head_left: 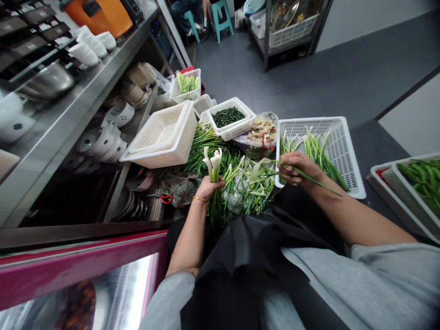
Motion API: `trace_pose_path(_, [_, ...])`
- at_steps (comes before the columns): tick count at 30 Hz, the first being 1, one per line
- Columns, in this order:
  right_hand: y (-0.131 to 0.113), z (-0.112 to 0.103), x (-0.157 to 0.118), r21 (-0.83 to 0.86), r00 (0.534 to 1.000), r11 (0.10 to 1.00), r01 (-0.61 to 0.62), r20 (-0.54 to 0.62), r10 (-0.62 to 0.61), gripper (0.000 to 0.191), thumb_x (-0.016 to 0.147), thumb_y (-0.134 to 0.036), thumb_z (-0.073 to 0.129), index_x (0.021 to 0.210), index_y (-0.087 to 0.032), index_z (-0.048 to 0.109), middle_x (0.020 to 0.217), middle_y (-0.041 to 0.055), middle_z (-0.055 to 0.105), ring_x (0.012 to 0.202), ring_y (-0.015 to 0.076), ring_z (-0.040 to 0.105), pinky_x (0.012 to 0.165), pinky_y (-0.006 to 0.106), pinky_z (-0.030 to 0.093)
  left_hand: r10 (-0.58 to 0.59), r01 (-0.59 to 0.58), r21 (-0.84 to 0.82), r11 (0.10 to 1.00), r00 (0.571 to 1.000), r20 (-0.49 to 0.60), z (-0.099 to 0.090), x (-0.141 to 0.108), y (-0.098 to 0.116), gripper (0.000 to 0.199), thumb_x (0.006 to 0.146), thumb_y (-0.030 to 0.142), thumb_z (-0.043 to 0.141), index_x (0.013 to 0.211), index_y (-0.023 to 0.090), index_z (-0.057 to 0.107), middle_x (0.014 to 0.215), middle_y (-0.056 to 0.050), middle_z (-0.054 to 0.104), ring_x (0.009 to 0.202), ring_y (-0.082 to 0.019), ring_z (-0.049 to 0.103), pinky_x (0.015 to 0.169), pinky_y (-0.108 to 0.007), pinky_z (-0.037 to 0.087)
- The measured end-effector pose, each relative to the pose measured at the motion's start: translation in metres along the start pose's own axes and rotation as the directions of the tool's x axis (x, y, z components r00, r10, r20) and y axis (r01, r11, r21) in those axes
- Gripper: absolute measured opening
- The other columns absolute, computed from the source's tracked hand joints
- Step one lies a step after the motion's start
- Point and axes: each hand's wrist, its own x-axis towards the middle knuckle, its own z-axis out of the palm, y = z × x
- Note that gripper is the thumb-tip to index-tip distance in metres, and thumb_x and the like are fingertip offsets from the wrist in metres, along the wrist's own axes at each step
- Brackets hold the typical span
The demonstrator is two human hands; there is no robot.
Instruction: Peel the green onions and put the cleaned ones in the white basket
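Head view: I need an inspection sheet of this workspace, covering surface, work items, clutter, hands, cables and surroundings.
Surface: gray floor; baskets and greens crowd the area before the person.
Work items: bunch of green onions, white ends up; more onions in the white basket; loose leafy scraps between the hands.
Clutter: red-handled tool low at left; stacked white bins; basket of dark green pods.
Hands: left hand grips the bunch; right hand holds a thin green stalk by the white basket's near-left side.
Cables: nothing seen.
Surroundings: steel counter left; teal stool and another person's legs beyond.
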Motion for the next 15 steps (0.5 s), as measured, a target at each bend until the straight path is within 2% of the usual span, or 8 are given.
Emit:
trace_pose_path(2, [-0.002, -0.015, 0.006, -0.163, 0.996, 0.986, -0.019, -0.089, 0.005, 0.041, 0.08, -0.052, 0.055, 0.06, -0.02, 0.04, 0.042, -0.005, 0.034, 0.032, 0.0065, 0.031, 0.033, 0.02, 0.029, -0.016, 0.015, -0.039, 0.999, 1.0, -0.022, -0.005, 0.001, -0.002, 0.023, 0.056, 0.026, 0.075, 0.068, 0.012, 0.061, 0.059, 0.0, 0.061, 0.047, -0.01, 0.051, 0.048, -0.023, 0.038])
trace_pose_path(4, [0.003, -0.021, 0.023, -0.407, 0.984, 0.9, -0.155, -0.144, 0.105, 0.039, 0.079, -0.053, 0.057, 0.065, -0.018, 0.048, 0.048, -0.0006, 0.045, 0.038, 0.0096, 0.043, 0.039, 0.023, 0.036, -0.014, 0.013, -0.058, 0.998, 1.0, -0.021, -0.008, 0.0, -0.003, 0.023, 0.057, 0.025, 0.075, 0.069, 0.012, 0.061, 0.06, -0.001, 0.062, 0.047, -0.01, 0.052, 0.048, -0.023, 0.038])
trace_pose_path(6, [0.013, -0.011, 0.045, -0.572, 0.972, 0.786, -0.234, -0.163, 0.171, 0.035, 0.072, -0.048, 0.068, 0.077, -0.016, 0.058, 0.057, 0.0028, 0.055, 0.048, 0.0127, 0.053, 0.048, 0.024, 0.043, 0.01, -0.011, -0.073, 0.997, 1.0, -0.015, -0.008, -0.001, -0.002, 0.022, 0.058, 0.024, 0.076, 0.07, 0.011, 0.062, 0.061, -0.001, 0.062, 0.048, -0.01, 0.052, 0.049, -0.022, 0.038])
trace_pose_path(7, [0.018, 0.0, 0.057, -0.595, 0.975, 0.773, -0.22, -0.143, 0.168, 0.037, 0.069, -0.045, 0.073, 0.086, -0.015, 0.06, 0.061, 0.0027, 0.058, 0.051, 0.0131, 0.055, 0.05, 0.023, 0.045, 0.025, -0.026, -0.077, 0.997, 1.0, -0.007, -0.007, -0.002, -0.001, 0.022, 0.059, 0.024, 0.076, 0.07, 0.011, 0.062, 0.061, -0.001, 0.062, 0.049, -0.01, 0.053, 0.05, -0.022, 0.038])
trace_pose_path(9, [0.026, 0.032, 0.076, -0.507, 0.995, 0.856, -0.096, -0.056, 0.079, 0.041, 0.07, -0.041, 0.073, 0.099, -0.015, 0.058, 0.064, -0.0001, 0.058, 0.05, 0.0112, 0.056, 0.051, 0.022, 0.046, 0.049, -0.047, -0.069, 0.997, 0.998, 0.026, -0.004, -0.005, 0.0, 0.023, 0.059, 0.024, 0.076, 0.071, 0.011, 0.062, 0.062, -0.001, 0.062, 0.051, -0.01, 0.053, 0.052, -0.023, 0.04])
trace_pose_path(10, [0.028, 0.051, 0.085, -0.428, 1.0, 0.904, -0.02, -0.008, 0.019, 0.038, 0.074, -0.04, 0.07, 0.1, -0.016, 0.056, 0.063, -0.0016, 0.058, 0.048, 0.01, 0.055, 0.049, 0.022, 0.047, 0.055, -0.052, -0.065, 0.997, 0.997, 0.047, -0.002, -0.007, 0.0, 0.024, 0.06, 0.025, 0.077, 0.073, 0.011, 0.063, 0.064, -0.001, 0.062, 0.053, -0.011, 0.055, 0.053, -0.023, 0.041])
trace_pose_path(13, [0.023, 0.107, 0.105, -0.209, 0.987, 0.967, 0.148, 0.096, -0.13, 0.022, 0.083, -0.036, 0.062, 0.084, -0.015, 0.052, 0.06, -0.0039, 0.056, 0.045, 0.0072, 0.054, 0.044, 0.018, 0.047, 0.093, -0.081, -0.109, 0.991, 0.99, 0.109, -0.002, -0.013, 0.002, 0.037, 0.058, 0.024, 0.078, 0.09, 0.013, 0.064, 0.078, -0.004, 0.067, 0.069, -0.017, 0.062, 0.065, -0.028, 0.047])
trace_pose_path(15, [0.013, 0.13, 0.12, -0.16, 0.97, 0.973, 0.169, 0.201, -0.135, 0.022, 0.084, -0.032, 0.061, 0.077, -0.015, 0.049, 0.058, -0.0039, 0.057, 0.044, 0.0056, 0.054, 0.043, 0.015, 0.045, 0.152, -0.13, -0.166, 0.978, 0.98, 0.129, -0.009, -0.018, 0.005, 0.043, 0.06, 0.025, 0.078, 0.099, 0.015, 0.063, 0.091, -0.006, 0.068, 0.085, -0.022, 0.064, 0.079, -0.035, 0.049])
